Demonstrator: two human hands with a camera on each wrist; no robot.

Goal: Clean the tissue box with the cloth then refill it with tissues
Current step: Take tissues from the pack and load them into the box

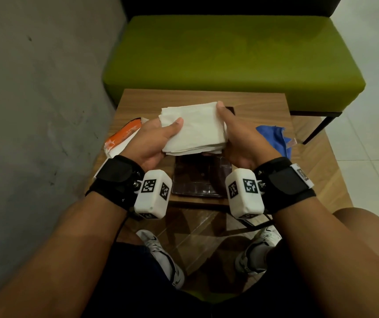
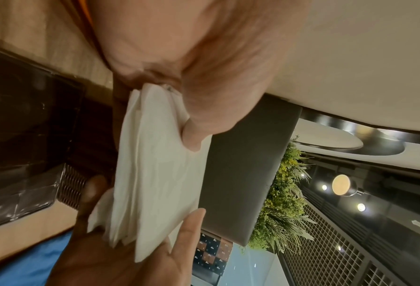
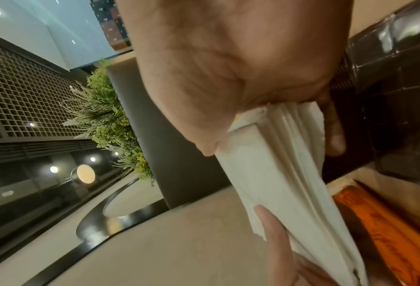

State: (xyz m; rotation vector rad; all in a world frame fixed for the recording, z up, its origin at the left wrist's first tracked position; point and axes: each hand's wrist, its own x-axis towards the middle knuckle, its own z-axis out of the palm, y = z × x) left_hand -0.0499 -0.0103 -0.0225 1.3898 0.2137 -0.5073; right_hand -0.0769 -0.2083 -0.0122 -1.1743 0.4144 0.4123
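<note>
Both hands hold a thick stack of white tissues (image 1: 195,127) above the small wooden table (image 1: 264,104). My left hand (image 1: 154,138) grips its left edge, thumb on top and fingers beneath. My right hand (image 1: 236,136) grips the right edge the same way. Below the stack lies a dark see-through tissue box part (image 1: 197,177) at the table's near edge; another dark piece (image 1: 229,110) peeks out behind the tissues. The blue cloth (image 1: 275,138) lies crumpled at the right. In the wrist views the tissues (image 2: 160,174) (image 3: 284,164) show edge-on between thumb and fingers.
An orange and white tissue wrapper (image 1: 122,138) lies on the table's left side. A green bench (image 1: 229,58) stands right behind the table. A grey wall (image 1: 35,88) runs close on the left. My knees and shoes are under the near edge.
</note>
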